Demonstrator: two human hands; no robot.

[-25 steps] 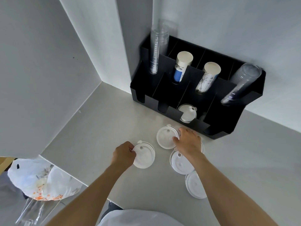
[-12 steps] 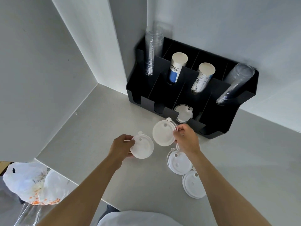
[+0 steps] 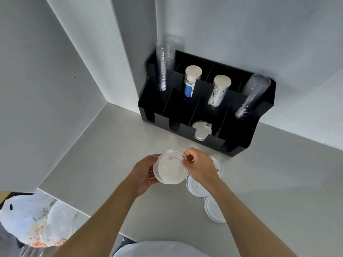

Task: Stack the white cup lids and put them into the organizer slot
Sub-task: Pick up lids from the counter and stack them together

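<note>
Head view: both hands, left (image 3: 143,175) and right (image 3: 201,167), pinch the lid stack (image 3: 169,169); the organizer slot (image 3: 201,130) sits straight ahead.

- The right hand (image 3: 199,168) covers most of one white lid (image 3: 217,163) on the counter, and its wrist hides part of a second lid (image 3: 194,188)
- The held lids (image 3: 169,168) are blurred (how many are stacked, I cannot tell)
- The plastic bag (image 3: 31,223) is cut by the left edge
- The lid in the organizer (image 3: 201,130) is half hidden behind the front wall
</note>
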